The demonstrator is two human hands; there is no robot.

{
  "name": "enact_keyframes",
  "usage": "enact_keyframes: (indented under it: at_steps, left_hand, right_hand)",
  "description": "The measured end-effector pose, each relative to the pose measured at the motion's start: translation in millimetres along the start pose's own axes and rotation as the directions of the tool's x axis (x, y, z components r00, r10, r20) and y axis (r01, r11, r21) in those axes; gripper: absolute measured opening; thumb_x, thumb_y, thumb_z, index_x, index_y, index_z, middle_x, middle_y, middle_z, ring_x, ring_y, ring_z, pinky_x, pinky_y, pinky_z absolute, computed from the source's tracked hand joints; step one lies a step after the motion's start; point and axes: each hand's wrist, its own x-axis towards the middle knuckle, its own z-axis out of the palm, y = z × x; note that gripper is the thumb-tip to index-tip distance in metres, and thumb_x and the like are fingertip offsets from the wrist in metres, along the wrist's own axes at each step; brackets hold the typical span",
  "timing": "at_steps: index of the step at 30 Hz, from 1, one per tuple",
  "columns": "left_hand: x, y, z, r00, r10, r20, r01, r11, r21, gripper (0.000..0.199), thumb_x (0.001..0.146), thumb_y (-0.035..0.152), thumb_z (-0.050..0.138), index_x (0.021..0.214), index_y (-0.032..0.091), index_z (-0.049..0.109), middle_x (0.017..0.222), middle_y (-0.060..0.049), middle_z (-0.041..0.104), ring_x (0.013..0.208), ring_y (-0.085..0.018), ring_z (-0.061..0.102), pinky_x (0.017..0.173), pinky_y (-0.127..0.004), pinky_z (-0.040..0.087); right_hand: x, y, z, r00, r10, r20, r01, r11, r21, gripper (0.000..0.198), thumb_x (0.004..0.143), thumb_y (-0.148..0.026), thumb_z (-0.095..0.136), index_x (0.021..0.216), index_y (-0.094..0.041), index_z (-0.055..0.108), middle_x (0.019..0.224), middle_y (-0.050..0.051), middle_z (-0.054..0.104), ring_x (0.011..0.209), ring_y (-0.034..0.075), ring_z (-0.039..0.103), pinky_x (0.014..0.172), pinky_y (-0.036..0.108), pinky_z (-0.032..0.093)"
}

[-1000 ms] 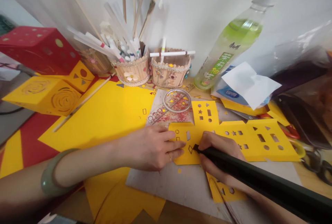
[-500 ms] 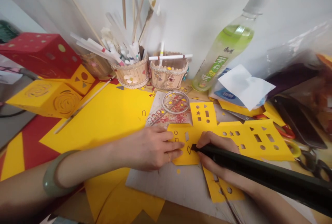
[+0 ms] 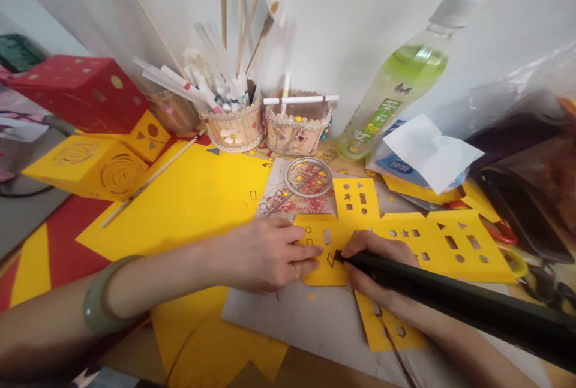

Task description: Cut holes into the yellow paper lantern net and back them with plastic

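On one holed yellow card [image 3: 357, 220], left hand [image 3: 265, 254] open, right hand [image 3: 384, 244] gripping one black tool [image 3: 445, 293]

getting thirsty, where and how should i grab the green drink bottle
Probably grip the bottle around its upper body, just below where it narrows toward the white cap, coming from the left: the tissue pack crowds its lower right side.

A yellow card [image 3: 355, 223], cross-like with several panels, lies spread over a grey board [image 3: 270, 317]. Stars, rectangles and circles pierce most panels; the left one bears drawn outlines and one opening. A long black tool [image 3: 432, 293] slants across, its tip just beside the drawn diamond [image 3: 332, 260].
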Motion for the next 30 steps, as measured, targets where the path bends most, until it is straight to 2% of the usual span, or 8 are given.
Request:
enact_keyframes:
  at_steps: [4, 8, 11, 15, 18, 23, 26, 30]
  left_hand:
    - [0, -1, 1, 0.998, 0.046, -0.035, -0.045, 0.999, 0.03, 0.024, 0.091, 0.016, 0.043, 0.099, 0.016, 0.065, 0.11, -0.004, 0.066, 0.078, -0.014, 0.06, 0.07, -0.029, 0.05]
    - [-1, -2, 3, 0.995, 0.062, -0.084, -0.057, 0.997, 0.05, 0.027, 0.092, 0.016, 0.04, 0.095, 0.017, 0.066, 0.109, -0.004, 0.067, 0.078, -0.012, 0.061, 0.071, -0.028, 0.05]
    - [-1, -1, 3, 0.994, 0.061, -0.089, -0.056, 0.997, 0.056, 0.027, 0.092, 0.015, 0.04, 0.094, 0.016, 0.067, 0.107, -0.003, 0.068, 0.076, -0.013, 0.061, 0.068, -0.028, 0.05]
    - [-2, 1, 2, 0.994, 0.036, -0.104, -0.032, 0.998, 0.045, 0.026, 0.088, 0.017, 0.041, 0.093, 0.016, 0.067, 0.103, -0.002, 0.069, 0.072, -0.013, 0.061, 0.064, -0.027, 0.05]
    - [-1, 3, 2, 0.993, -0.026, -0.116, 0.027, 1.0, 0.01, 0.025, 0.086, 0.024, 0.042, 0.09, 0.018, 0.066, 0.091, -0.001, 0.071, 0.068, -0.012, 0.061, 0.06, -0.026, 0.049]
    - [10, 5, 2, 0.981, -0.112, -0.157, 0.131, 0.984, 0.121, 0.016, 0.087, 0.018, 0.049, 0.087, 0.021, 0.065, 0.065, 0.005, 0.065, 0.054, -0.01, 0.055, 0.047, -0.023, 0.041]
    - [20, 8, 3, 0.988, -0.112, -0.103, 0.126, 0.982, 0.141, 0.015, 0.085, 0.016, 0.051, 0.089, 0.02, 0.065, 0.069, 0.005, 0.064, 0.055, -0.012, 0.054, 0.043, -0.025, 0.037]
    - [27, 9, 7, 0.992, -0.088, -0.088, 0.099, 0.985, 0.139, 0.015, 0.083, 0.014, 0.052, 0.078, 0.02, 0.065, 0.068, 0.005, 0.062, 0.054, -0.012, 0.053, 0.042, -0.025, 0.033]
  right_hand:
    - [-1, 1, -4, 0.998, 0.049, 0.031, -0.05, 0.999, 0.019, 0.003, 0.075, -0.018, 0.052, 0.075, -0.021, 0.053, 0.062, -0.002, 0.058, 0.052, 0.011, 0.054, 0.048, 0.02, 0.043]
    - [-2, 0, -6, 0.999, 0.033, -0.012, -0.032, 0.999, 0.005, 0.004, 0.075, -0.017, 0.052, 0.076, -0.021, 0.052, 0.068, -0.001, 0.061, 0.058, 0.012, 0.057, 0.052, 0.02, 0.045]
    - [-2, -2, -4, 1.0, 0.022, -0.005, -0.022, 1.0, -0.013, 0.005, 0.074, -0.016, 0.051, 0.073, -0.021, 0.052, 0.061, -0.002, 0.058, 0.051, 0.01, 0.053, 0.047, 0.019, 0.043]
    - [-1, -3, -3, 0.999, -0.042, 0.027, 0.041, 0.999, 0.03, 0.005, 0.075, -0.015, 0.052, 0.075, -0.02, 0.053, 0.061, -0.002, 0.057, 0.051, 0.009, 0.052, 0.047, 0.019, 0.042]
    - [1, -1, -5, 0.999, -0.039, 0.034, 0.037, 0.998, 0.057, 0.004, 0.077, -0.017, 0.053, 0.078, -0.021, 0.053, 0.066, -0.002, 0.059, 0.056, 0.01, 0.054, 0.051, 0.019, 0.044]
    - [2, 2, -6, 0.992, 0.039, -0.117, -0.024, 0.991, 0.128, 0.004, 0.079, -0.021, 0.056, 0.081, -0.023, 0.052, 0.075, -0.002, 0.061, 0.068, 0.012, 0.058, 0.062, 0.021, 0.046]
    - [2, 3, -5, 0.978, 0.099, -0.186, -0.068, 0.983, 0.17, 0.005, 0.079, -0.023, 0.056, 0.082, -0.023, 0.052, 0.078, -0.002, 0.061, 0.072, 0.013, 0.058, 0.066, 0.022, 0.046]
    - [2, 3, -4, 0.976, 0.111, -0.186, -0.069, 0.973, 0.219, 0.006, 0.079, -0.023, 0.057, 0.082, -0.023, 0.052, 0.078, -0.002, 0.061, 0.072, 0.013, 0.058, 0.066, 0.023, 0.046]
